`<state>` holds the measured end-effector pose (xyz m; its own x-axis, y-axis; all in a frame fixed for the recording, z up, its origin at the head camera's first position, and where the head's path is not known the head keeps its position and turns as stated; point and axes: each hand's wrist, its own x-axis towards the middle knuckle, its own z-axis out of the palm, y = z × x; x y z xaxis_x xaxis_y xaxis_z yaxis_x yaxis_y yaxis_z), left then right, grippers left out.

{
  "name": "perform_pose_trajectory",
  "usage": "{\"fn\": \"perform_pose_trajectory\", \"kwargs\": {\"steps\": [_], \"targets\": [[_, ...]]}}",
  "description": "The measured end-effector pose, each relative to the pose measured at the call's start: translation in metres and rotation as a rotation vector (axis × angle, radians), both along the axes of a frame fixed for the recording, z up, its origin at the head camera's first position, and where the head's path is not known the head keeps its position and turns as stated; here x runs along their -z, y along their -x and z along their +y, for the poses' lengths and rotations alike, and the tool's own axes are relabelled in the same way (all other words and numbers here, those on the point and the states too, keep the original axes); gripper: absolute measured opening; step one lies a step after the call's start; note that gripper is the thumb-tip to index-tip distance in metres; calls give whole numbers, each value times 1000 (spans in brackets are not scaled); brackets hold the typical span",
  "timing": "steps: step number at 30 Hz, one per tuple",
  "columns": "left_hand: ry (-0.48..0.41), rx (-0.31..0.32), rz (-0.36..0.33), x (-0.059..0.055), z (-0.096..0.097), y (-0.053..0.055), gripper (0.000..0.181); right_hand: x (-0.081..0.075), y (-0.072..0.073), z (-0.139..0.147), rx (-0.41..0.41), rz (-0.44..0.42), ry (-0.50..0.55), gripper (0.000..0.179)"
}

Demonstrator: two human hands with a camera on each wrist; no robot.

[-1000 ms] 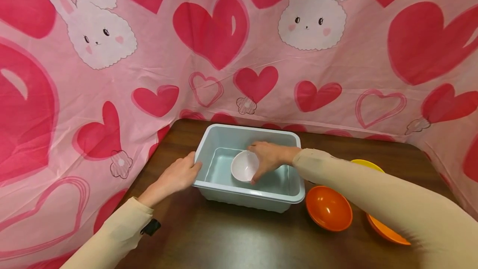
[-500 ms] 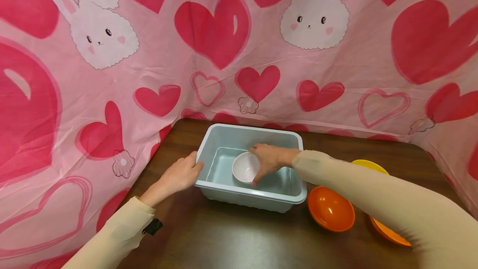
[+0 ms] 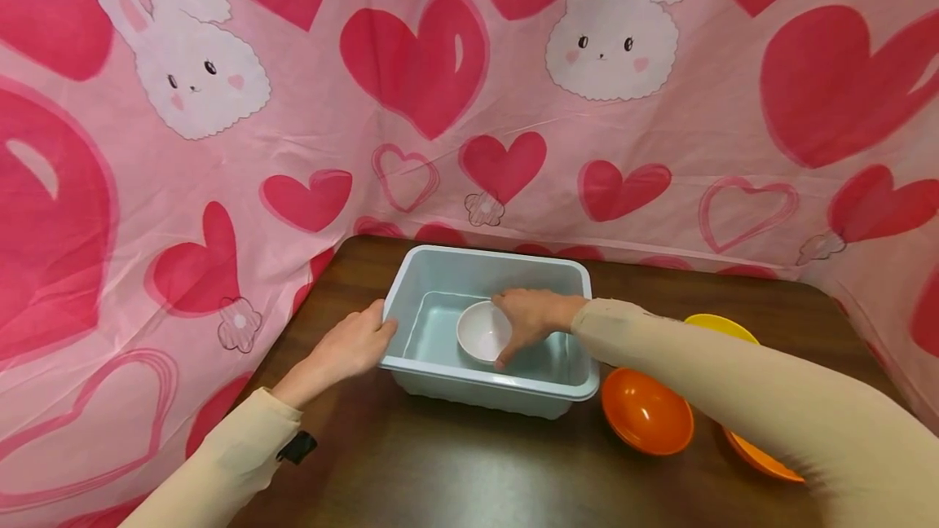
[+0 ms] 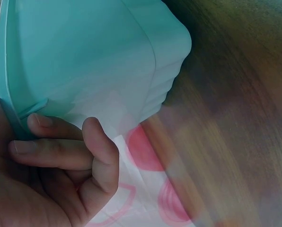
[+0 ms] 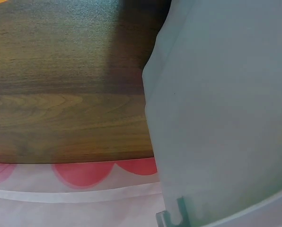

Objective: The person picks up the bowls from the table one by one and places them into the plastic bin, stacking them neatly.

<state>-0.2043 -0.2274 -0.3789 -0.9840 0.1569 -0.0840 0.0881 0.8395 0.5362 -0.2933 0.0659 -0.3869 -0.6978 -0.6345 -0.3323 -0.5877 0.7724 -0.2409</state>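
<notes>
We have a small white bowl (image 3: 479,334) low inside a pale blue-grey plastic tub (image 3: 484,379), centre of the head view. The right hand (image 3: 530,318) spans the bowl's right side, thumb at the near edge and fingers (image 3: 513,298) at the far edge, part-spread and, as we read it, holding it. The left hand (image 3: 352,343) grips the tub's left rim, its fingers (image 4: 60,153) curled in close at the edge.

Risks, as we judge them: the bowl's curved side looks slick, so a loose thumb could let it slip and knock against the tub floor. A lift at a slant might catch the tub's right wall. Should the left hand pull hard on its rim, the tub could skid or tip on the wooden surface (image 3: 440,479). The right sleeve (image 3: 704,381) passes over the dishes at right; a dropped elbow might nudge the orange bowl (image 3: 648,414), which sits just beside the tub.

Poorly seen: that sleeve hides most of a yellow dish (image 3: 722,325) and part of an orange dish (image 3: 763,456); we cannot tell whether they touch. The right fingertips behind the bowl are masked, and whether its base meets the tub floor is unclear. The right-wrist view misses the hand altogether; a hooked piece (image 5: 184,215) at its bottom edge defeats us.
</notes>
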Motion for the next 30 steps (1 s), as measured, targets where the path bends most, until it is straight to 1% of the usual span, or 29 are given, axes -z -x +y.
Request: {"fn": "perform_pose_trajectory", "kwargs": {"steps": [8, 11, 14, 17, 19, 24, 28, 30], "targets": [[-3, 8, -7, -1, -1, 1, 47, 1, -2, -4, 0, 29, -14, 108], [-8, 7, -10, -1, -1, 0, 48, -1, -2, -5, 9, 19, -19, 108], [-13, 5, -11, 0, -1, 0, 47, -6, -2, -4, 16, 6, -14, 109], [-19, 3, -14, 0, 0, -1, 47, -16, -3, -1, 19, -1, 4, 102], [-26, 10, -20, 0, 0, -2, 48, -23, -5, 3, 22, 0, 20, 93], [-48, 58, -23, -2, -4, 0, 50, -33, -11, 13, 17, 21, 74, 70], [-53, 83, -9, -4, -7, 3, 52, -37, -14, 18, 11, 32, 102, 64], [-51, 82, -13, -4, -5, 3, 54, -40, -17, 20, 17, 36, 120, 63]]}}
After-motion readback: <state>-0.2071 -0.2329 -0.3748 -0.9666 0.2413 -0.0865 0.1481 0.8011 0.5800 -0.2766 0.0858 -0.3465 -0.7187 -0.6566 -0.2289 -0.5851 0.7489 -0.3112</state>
